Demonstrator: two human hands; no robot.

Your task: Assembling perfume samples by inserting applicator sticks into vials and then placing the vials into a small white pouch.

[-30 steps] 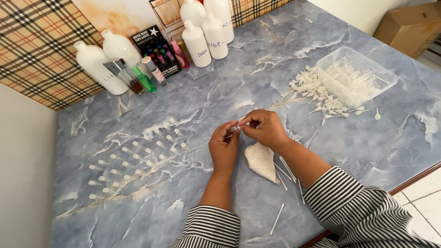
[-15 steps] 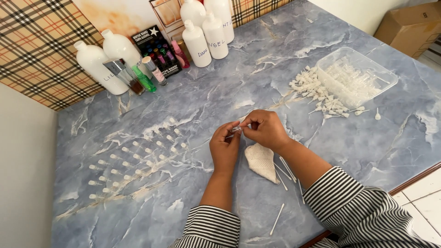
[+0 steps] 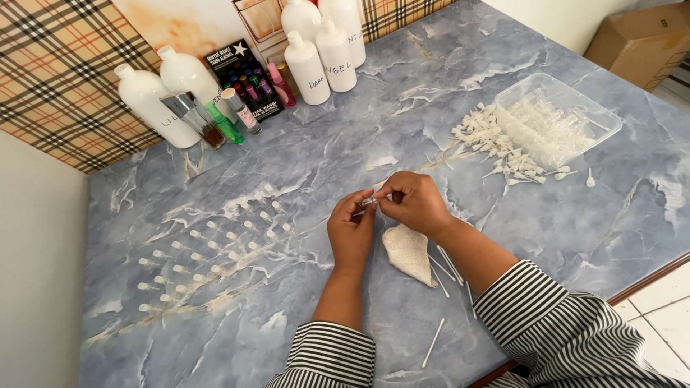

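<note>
My left hand (image 3: 351,233) and my right hand (image 3: 413,201) meet over the middle of the blue marbled table (image 3: 575,237). Together they pinch a tiny clear vial (image 3: 369,202) between the fingertips; most of it is hidden by the fingers. Just below my right wrist lies a crumpled white cloth (image 3: 408,253). Several thin white sticks (image 3: 445,267) lie on the table beside the cloth. To the left, several small clear vials (image 3: 215,251) stand in rows.
A clear plastic tray (image 3: 558,118) with small white parts sits far right, a loose pile of white parts (image 3: 492,144) beside it. White bottles (image 3: 316,61) and small coloured bottles (image 3: 230,118) line the back edge. A cardboard box (image 3: 640,39) stands beyond the table.
</note>
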